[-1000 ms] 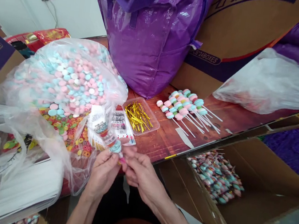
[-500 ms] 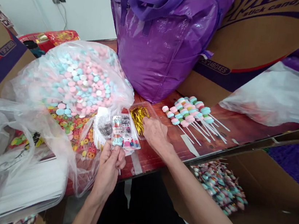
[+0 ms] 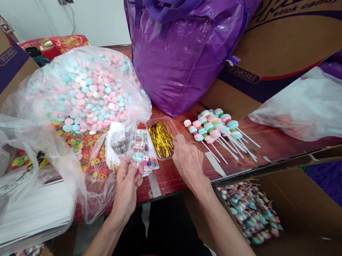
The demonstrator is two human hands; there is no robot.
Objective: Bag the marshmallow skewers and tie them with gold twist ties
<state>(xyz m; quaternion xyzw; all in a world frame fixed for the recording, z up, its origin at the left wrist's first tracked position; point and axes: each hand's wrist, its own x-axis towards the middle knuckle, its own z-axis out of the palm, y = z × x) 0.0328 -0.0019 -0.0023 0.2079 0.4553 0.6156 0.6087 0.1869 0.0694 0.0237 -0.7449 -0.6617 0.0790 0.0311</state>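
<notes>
My left hand (image 3: 129, 177) is closed around the lower end of a candy stick (image 3: 139, 143) in a clear printed bag, held upright over a stack of printed bags (image 3: 118, 144). At the right edge of a clear plastic tray (image 3: 174, 124), my right hand (image 3: 188, 157) has its fingers pinched together; what they hold, if anything, is hidden. Gold twist ties (image 3: 160, 139) lie in that tray. To the right of my right hand, several unwrapped candy sticks (image 3: 215, 126) lie piled on the table.
A large clear bag of pastel candies (image 3: 93, 92) and ring candies (image 3: 77, 141) lies at left, beside a container of white sticks (image 3: 40, 211). A purple bag (image 3: 180, 58) stands behind. Below the table's right edge, a carton (image 3: 303, 221) holds wrapped candy sticks (image 3: 251, 210).
My right hand has drawn back from the gold twist ties to the right, out to the tray's edge. The left hand has tipped the wrapped candy stick slightly and shifted it a little right.
</notes>
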